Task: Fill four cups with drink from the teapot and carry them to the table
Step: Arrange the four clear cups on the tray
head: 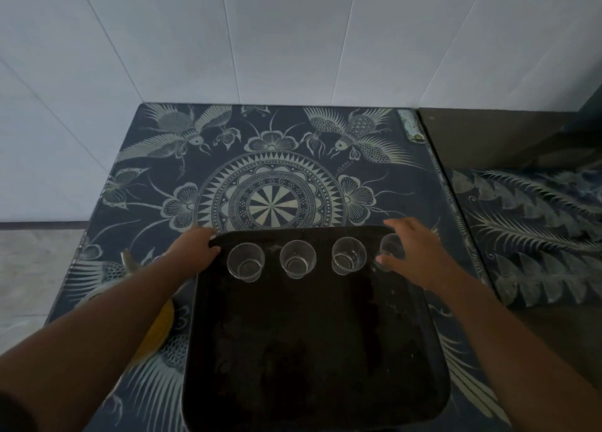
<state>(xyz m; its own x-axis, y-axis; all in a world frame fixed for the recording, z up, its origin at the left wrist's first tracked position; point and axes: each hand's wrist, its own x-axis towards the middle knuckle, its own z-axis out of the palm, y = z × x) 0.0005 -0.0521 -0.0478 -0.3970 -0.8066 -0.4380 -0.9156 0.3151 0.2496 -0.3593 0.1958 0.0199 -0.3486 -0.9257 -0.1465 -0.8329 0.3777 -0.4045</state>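
A dark tray [312,350] lies on a table covered with a blue patterned cloth [270,158]. Several clear plastic cups stand in a row along the tray's far edge: a left cup [246,262], a second cup [297,259], a third cup [348,255] and a right cup [391,251]. My right hand [420,252] is wrapped round the right cup, thumb in front and fingers behind. My left hand [195,251] grips the tray's far left corner. A yellow teapot [156,330] with a pale spout sits left of the tray, mostly hidden under my left forearm.
White panelled walls close off the table at the back and left. A second, dark surface [508,138] with a similar patterned cloth [534,236] adjoins on the right. A pale floor [35,268] shows at the left.
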